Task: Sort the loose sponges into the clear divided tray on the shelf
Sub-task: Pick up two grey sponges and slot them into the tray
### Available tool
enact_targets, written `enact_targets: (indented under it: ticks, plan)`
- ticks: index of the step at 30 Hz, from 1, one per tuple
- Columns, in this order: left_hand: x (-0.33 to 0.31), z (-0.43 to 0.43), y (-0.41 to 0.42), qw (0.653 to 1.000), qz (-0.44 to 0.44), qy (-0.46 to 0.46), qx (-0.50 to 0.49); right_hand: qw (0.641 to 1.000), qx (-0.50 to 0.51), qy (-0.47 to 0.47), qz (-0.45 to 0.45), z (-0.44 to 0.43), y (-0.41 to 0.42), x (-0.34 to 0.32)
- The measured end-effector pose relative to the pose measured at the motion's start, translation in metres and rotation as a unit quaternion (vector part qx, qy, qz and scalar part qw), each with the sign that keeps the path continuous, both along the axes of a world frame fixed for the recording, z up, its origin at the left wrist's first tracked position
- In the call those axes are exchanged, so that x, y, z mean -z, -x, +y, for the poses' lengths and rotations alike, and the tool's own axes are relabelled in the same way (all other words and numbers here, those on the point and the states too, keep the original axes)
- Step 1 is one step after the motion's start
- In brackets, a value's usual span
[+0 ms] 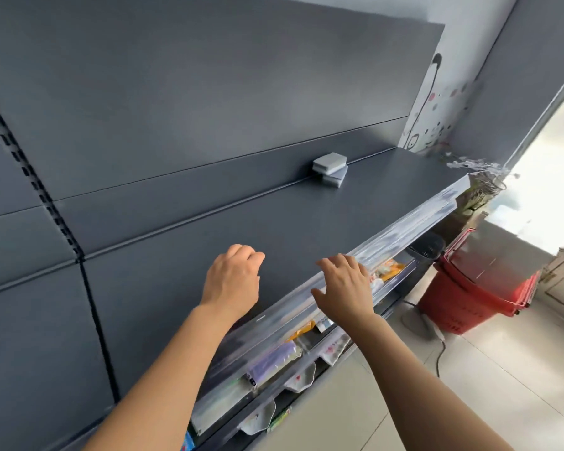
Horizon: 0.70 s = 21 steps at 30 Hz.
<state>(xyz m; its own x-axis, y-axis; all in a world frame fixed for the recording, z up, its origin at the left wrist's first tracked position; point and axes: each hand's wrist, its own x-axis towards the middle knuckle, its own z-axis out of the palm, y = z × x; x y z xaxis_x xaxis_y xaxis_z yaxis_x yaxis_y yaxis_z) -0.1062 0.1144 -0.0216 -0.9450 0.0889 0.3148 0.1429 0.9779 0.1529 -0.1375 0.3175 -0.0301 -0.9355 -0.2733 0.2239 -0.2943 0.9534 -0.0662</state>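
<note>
Sponges (330, 169) stacked at shelf (339, 222) back; L hand (233, 278) fingers (249, 255) loosely curled, R hand (342, 288) fingers (337, 262) spread

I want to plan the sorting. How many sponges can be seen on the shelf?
2. They are stacked at the back of the shelf: the upper sponge lies on the lower sponge. Others may be hidden.

daylight – overexposed doorway (547, 196) right | motion blur | wide-angle tilt

Shelf (306, 222) bare up to sponges (331, 169).
</note>
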Motion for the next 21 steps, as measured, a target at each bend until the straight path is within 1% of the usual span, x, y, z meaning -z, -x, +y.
enact_targets:
  ticks: [10, 16, 21]
  plan:
    - [-0.001, 0.048, 0.139, 1.0, -0.016, 0.018, 0.005, 0.999, 0.023, 0.026, -0.024, 0.044, 0.148, -0.002]
    - [0.003, 0.087, 0.227, 0.999, -0.017, -0.002, -0.042, 0.999, -0.023, 0.024, -0.028, 0.073, 0.245, 0.005]
    - [0.003, 0.121, 0.294, 0.996, -0.036, -0.03, -0.077, 0.996, -0.074, 0.023, -0.041, 0.094, 0.316, 0.005]
